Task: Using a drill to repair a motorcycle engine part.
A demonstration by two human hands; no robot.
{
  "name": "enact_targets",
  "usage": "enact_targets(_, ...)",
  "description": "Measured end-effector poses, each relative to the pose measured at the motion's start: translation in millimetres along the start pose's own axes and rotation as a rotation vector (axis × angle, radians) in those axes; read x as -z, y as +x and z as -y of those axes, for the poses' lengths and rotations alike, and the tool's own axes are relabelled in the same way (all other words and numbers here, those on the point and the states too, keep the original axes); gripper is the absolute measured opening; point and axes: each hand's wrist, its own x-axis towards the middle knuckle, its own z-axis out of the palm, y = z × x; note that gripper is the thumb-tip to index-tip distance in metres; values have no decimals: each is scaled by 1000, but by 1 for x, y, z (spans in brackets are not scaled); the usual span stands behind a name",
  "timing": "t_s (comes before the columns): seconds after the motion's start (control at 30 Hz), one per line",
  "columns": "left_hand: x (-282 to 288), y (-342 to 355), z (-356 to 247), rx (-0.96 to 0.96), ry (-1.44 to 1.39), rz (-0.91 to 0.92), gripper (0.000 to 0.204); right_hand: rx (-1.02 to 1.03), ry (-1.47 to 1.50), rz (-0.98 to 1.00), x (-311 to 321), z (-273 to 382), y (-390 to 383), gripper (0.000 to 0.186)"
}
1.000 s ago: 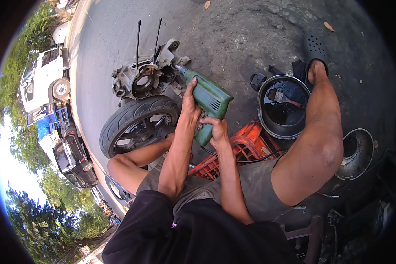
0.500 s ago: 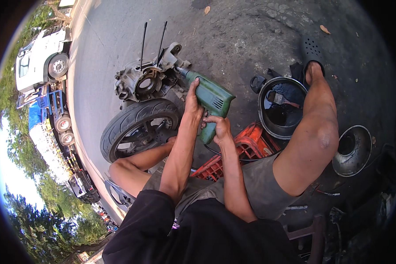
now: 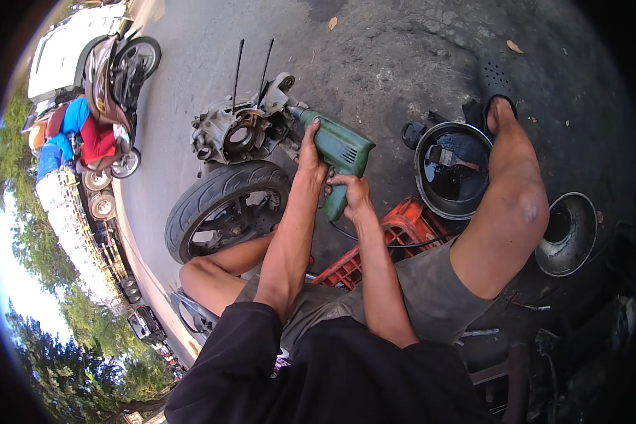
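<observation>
A green power drill is held in both hands, its front end against the right side of a grey metal engine case. Whether a bit enters the metal is hidden. My left hand wraps around the drill's body near the front. My right hand is closed on the handle, by the trigger. Two long dark studs rise from the case. Beneath the case is a wheel with a black tyre, next to my left leg.
A round pan holds dark liquid and a paintbrush. An orange-red plastic crate lies between my legs, with a black cord near it. A metal funnel-shaped bowl sits at the right. On the road, a motorcycle carries a rider past a truck.
A motorcycle with a rider has come into view on the road at the left. The view has shifted slightly; both hands keep the same grip on the drill against the engine case.
</observation>
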Motion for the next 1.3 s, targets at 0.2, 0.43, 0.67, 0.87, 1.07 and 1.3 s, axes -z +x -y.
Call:
enact_targets(0.2, 0, -8, 5, 21, 17, 17, 56, -5, 2, -8, 6, -1, -7, 15)
enact_targets(0.43, -1, -19, 9, 30, 15, 2, 54, -16, 4, -9, 8, -2, -19, 14)
enact_targets(0.67, -3, -26, 13, 14, 13, 16, 52, -17, -4, 2, 13, -4, -23, 15)
enact_targets(0.87, -1, -26, 20, 32, 16, 20, 54, 9, -11, -18, 14, -3, -32, 15)
enact_targets(1.07, 10, -34, 33, 61, -40, 51, 58, 33, -89, -30, 23, -9, -37, 15)
enact_targets(1.3, 25, -46, 33, 81, -52, 64, 61, 18, -132, -35, 23, -24, -43, 14)
